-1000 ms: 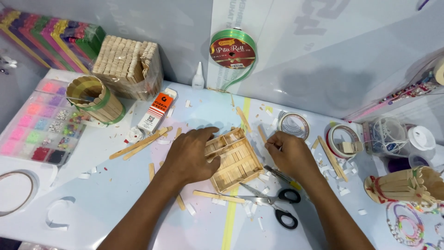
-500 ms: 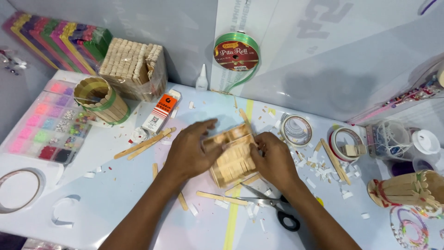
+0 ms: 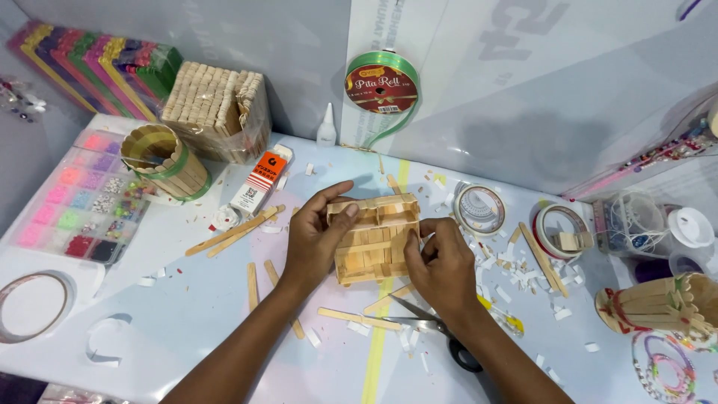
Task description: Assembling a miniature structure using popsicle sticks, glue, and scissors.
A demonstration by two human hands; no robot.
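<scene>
A small box built of wooden craft sticks (image 3: 374, 239) is tilted up above the pale table (image 3: 187, 314) in the head view. My left hand (image 3: 318, 236) grips its left side, thumb laid over the top edge. My right hand (image 3: 441, 265) holds its right side, fingertips pinching the right wall. Loose wooden sticks (image 3: 235, 230) lie left of the box, and one more stick (image 3: 359, 319) lies below it. Scissors (image 3: 437, 333) rest on the table just under my right wrist.
A round stick holder (image 3: 164, 161) and a clear box of stick stacks (image 3: 217, 112) stand at the back left. A bead tray (image 3: 75, 198), orange glue tube (image 3: 258, 179), green ribbon roll (image 3: 381, 82), tape rolls (image 3: 479, 208) and stick cup (image 3: 658, 303) surround the work spot.
Both hands have lifted the stick box from lying flat and turned it upright to face me; my right hand moved in from the table onto the box's right wall.
</scene>
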